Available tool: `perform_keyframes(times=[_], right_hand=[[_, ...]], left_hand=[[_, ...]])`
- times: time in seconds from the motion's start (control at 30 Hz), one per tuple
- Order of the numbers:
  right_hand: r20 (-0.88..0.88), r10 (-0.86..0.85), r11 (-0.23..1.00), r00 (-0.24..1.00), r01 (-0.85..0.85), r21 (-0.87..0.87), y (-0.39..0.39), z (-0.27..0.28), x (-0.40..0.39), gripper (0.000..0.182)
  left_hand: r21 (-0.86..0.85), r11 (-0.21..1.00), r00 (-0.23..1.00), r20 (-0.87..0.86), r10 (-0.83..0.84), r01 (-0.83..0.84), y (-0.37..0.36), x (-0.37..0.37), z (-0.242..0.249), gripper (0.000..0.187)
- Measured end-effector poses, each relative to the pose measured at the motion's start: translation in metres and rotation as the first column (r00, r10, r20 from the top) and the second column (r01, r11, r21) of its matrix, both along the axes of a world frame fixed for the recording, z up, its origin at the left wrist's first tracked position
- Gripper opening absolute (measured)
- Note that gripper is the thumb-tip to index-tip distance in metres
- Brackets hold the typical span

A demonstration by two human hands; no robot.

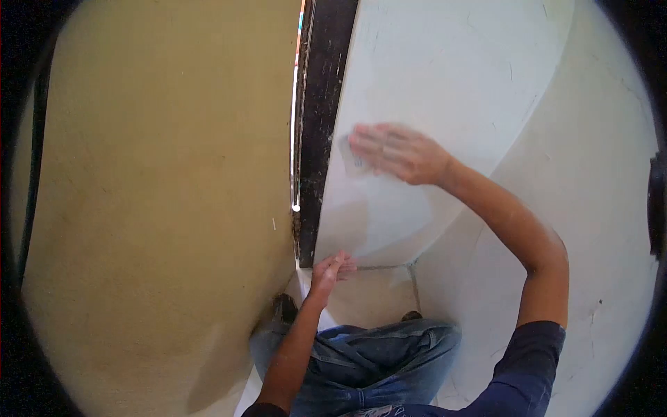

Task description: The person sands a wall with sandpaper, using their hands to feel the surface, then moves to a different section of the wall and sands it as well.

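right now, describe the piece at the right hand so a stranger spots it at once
Find the white wall beside the dark upright strip. Near that strip, look for the right hand; the small flat piece shows at its blurred fingertips. Its greyer tone and faint bluish mark set it apart from the white around it.

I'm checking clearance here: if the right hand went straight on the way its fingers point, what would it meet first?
Most likely the dark upright strip, just past the pale pad under the right hand; whether it stands proud of the white wall is unclear.
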State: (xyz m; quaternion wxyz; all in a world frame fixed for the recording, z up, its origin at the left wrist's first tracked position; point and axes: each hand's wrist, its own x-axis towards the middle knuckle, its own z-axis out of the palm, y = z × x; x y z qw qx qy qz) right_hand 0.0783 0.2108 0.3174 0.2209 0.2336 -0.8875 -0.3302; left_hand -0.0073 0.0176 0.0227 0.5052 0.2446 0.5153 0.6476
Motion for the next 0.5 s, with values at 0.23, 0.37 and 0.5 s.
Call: perform_keyframes(times=[0.23, 0.37, 0.5], right_hand=[[0.095, 0.128, 0.990, 0.987, -0.134, 0.051, 0.013, 0.027, -0.009, 0.053], [-0.408, -0.052, 0.997, 0.911, 0.073, 0.035, 0.002, 0.084, -0.006, 0.053], [-0.179, -0.062, 0.993, 0.982, 0.042, -0.109, 0.004, 0.007, -0.006, 0.047]], left_hand=[[0.004, 1.000, 1.000, 0.005, 0.007, -0.007, 0.003, -0.001, -0.001, 0.053], [0.024, 1.000, 1.000, 0.002, -0.007, 0.007, 0.005, -0.001, -0.006, 0.053], [0.010, 1.000, 1.000, -0.018, -0.014, 0.014, 0.007, 0.000, -0.011, 0.056]])
